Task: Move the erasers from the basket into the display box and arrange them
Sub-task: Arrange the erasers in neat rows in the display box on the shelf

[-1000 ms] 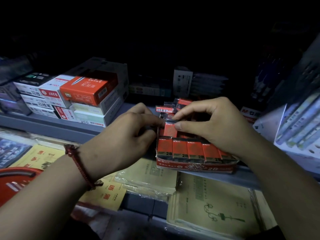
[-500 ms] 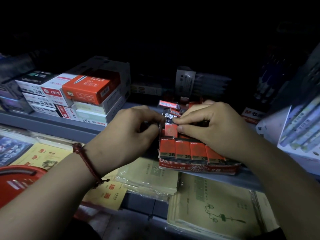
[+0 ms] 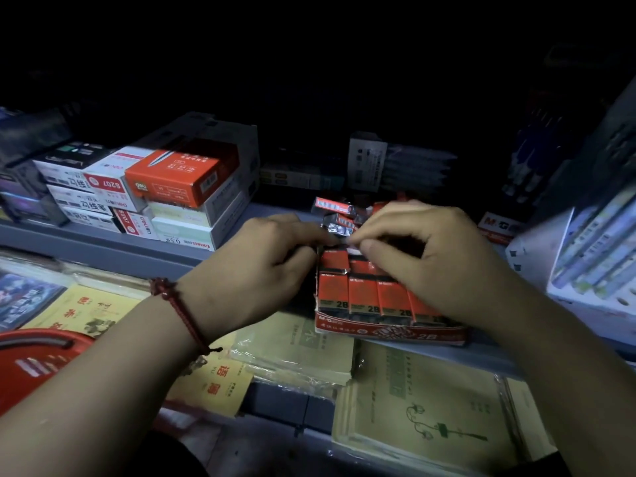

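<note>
Over the display box [image 3: 389, 333], my left hand [image 3: 254, 270] and right hand [image 3: 430, 259] both pinch what seems one eraser [image 3: 339, 232], seating it behind the near row [image 3: 363, 299]; next it needs pressing down level.

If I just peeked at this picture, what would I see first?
The two hands in the middle: the left hand and right hand pinch one eraser with their fingers above the red display box on the shelf edge. Its front row of red 2B erasers stands out against the dark. A red bracelet sits on the left wrist.
</note>
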Motion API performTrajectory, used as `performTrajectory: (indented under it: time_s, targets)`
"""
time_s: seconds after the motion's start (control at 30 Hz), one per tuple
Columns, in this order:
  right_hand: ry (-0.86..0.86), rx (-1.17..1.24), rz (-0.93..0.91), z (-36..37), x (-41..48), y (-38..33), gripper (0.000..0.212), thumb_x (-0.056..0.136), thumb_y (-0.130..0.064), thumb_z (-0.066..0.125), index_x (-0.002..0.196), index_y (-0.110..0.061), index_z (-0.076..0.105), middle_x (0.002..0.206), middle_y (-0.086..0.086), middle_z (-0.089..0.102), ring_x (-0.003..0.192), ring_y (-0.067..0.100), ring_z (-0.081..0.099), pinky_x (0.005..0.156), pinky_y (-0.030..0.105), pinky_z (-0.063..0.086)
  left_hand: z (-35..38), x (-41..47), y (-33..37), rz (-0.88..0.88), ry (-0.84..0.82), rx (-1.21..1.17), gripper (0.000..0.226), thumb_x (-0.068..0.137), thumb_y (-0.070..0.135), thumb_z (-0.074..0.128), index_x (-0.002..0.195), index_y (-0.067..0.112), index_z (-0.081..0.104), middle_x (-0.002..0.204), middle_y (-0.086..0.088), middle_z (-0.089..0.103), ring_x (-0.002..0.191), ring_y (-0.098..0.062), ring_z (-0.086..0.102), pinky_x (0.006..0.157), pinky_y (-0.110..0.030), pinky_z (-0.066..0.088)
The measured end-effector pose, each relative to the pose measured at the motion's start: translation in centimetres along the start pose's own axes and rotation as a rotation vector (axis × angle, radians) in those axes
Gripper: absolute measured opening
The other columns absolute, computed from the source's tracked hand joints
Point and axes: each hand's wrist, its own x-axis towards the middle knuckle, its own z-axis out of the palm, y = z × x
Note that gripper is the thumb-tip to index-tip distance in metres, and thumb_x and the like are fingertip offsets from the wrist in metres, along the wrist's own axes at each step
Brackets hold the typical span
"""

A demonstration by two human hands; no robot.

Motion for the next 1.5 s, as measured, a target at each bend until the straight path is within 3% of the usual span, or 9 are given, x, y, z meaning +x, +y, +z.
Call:
performTrajectory:
  time_s: [0.07, 0.2, 0.37, 0.8, 0.93, 1.07, 1.27, 1.4, 1.5]
  targets:
    - [0.089, 0.078, 0.041, -1.0, -0.2, 0.3, 0.023, 0.09, -0.007, 0.068, 0.096, -0.026, 0.079, 0.093, -0.014, 0.071, 0.089, 0.008, 0.066, 0.077, 0.025, 0.053, 0.0, 0.0, -0.2, -0.012, 0.0, -0.035, 0.04, 0.097, 0.01, 0.048, 0.121, 0.031, 0.072, 0.103, 0.009, 0.069, 0.095, 0.0, 0.063, 0.082, -0.008, 0.044]
    - [-0.051, -0.067, 0.064, -2.4, 0.0, 0.7, 0.029, 0.087, -0.003, 0.071, 0.098, -0.029, 0.079, 0.092, -0.018, 0.069, 0.089, 0.001, 0.063, 0.076, 0.012, 0.048, 0.0, 0.0, -0.1, 0.007, 0.027, -0.04, 0.041, 0.095, 0.005, 0.052, 0.118, 0.03, 0.075, 0.1, 0.012, 0.072, 0.094, 0.003, 0.064, 0.078, -0.005, 0.043]
    - [-0.187, -0.209, 0.067, -2.3, 0.5, 0.3, 0.028, 0.087, -0.013, 0.073, 0.108, -0.031, 0.077, 0.101, -0.018, 0.062, 0.096, 0.002, 0.059, 0.087, 0.028, 0.05, -0.1, -0.1, -0.3, 0.037, 0.12, -0.003, 0.038, 0.089, 0.014, 0.051, 0.113, 0.025, 0.078, 0.087, 0.017, 0.07, 0.082, 0.007, 0.064, 0.07, 0.002, 0.037]
    - [-0.239, -0.005, 0.035, -2.9, 0.2, 0.9, 0.029, 0.083, -0.003, 0.076, 0.087, -0.031, 0.082, 0.097, -0.024, 0.073, 0.102, -0.002, 0.062, 0.085, 0.012, 0.047, -0.3, 0.0, 0.1, 0.088, -0.007, 0.055, 0.045, 0.089, 0.022, 0.047, 0.125, 0.026, 0.073, 0.086, 0.006, 0.066, 0.078, -0.003, 0.062, 0.073, -0.005, 0.04]
    - [-0.08, -0.076, 0.044, -2.5, 0.0, 1.0, 0.009, 0.081, -0.028, 0.08, 0.09, -0.027, 0.08, 0.087, -0.014, 0.068, 0.085, 0.003, 0.063, 0.074, 0.021, 0.05, -0.5, -0.2, 0.2, 0.106, 0.049, 0.01, 0.039, 0.087, 0.018, 0.051, 0.114, 0.024, 0.079, 0.086, 0.008, 0.071, 0.079, 0.001, 0.064, 0.072, -0.003, 0.04]
    - [-0.123, -0.217, 0.032, -2.2, 0.1, 0.4, 0.019, 0.083, -0.046, 0.066, 0.085, -0.033, 0.08, 0.086, -0.018, 0.066, 0.09, 0.002, 0.059, 0.084, 0.031, 0.05, -0.6, -0.4, 0.1, 0.117, 0.059, -0.01, 0.037, 0.085, 0.015, 0.053, 0.107, 0.023, 0.081, 0.089, 0.012, 0.072, 0.084, 0.003, 0.066, 0.076, -0.003, 0.043]
    - [-0.159, 0.036, 0.129, -2.3, 0.1, 0.6, 0.008, 0.078, -0.025, 0.084, 0.078, -0.032, 0.08, 0.087, -0.014, 0.074, 0.086, 0.004, 0.068, 0.076, 0.028, 0.055, -0.7, -0.5, 0.0, 0.043, 0.175, -0.054, 0.029, 0.088, 0.006, 0.057, 0.089, 0.025, 0.078, 0.081, 0.011, 0.073, 0.077, -0.003, 0.067, 0.066, -0.013, 0.048]
    - [-0.141, 0.166, 0.184, -2.0, 0.2, 0.9, 0.012, 0.072, -0.022, 0.087, 0.079, -0.028, 0.079, 0.09, -0.012, 0.075, 0.088, 0.005, 0.069, 0.076, 0.022, 0.052, 0.1, 0.0, 0.1, -0.061, 0.337, -0.156, 0.014, 0.094, 0.019, 0.062, 0.104, 0.027, 0.067, 0.083, 0.009, 0.069, 0.067, -0.008, 0.065, 0.059, -0.017, 0.045]
    - [-0.168, 0.182, 0.18, -2.1, 0.2, 1.1, 0.009, 0.073, -0.02, 0.087, 0.079, -0.024, 0.081, 0.094, -0.015, 0.075, 0.091, 0.003, 0.069, 0.076, 0.016, 0.05, 1.1, 0.8, 0.1, -0.132, 0.336, -0.161, 0.034, 0.092, 0.04, 0.066, 0.124, 0.03, 0.062, 0.096, 0.01, 0.067, 0.075, -0.005, 0.065, 0.068, -0.016, 0.046]
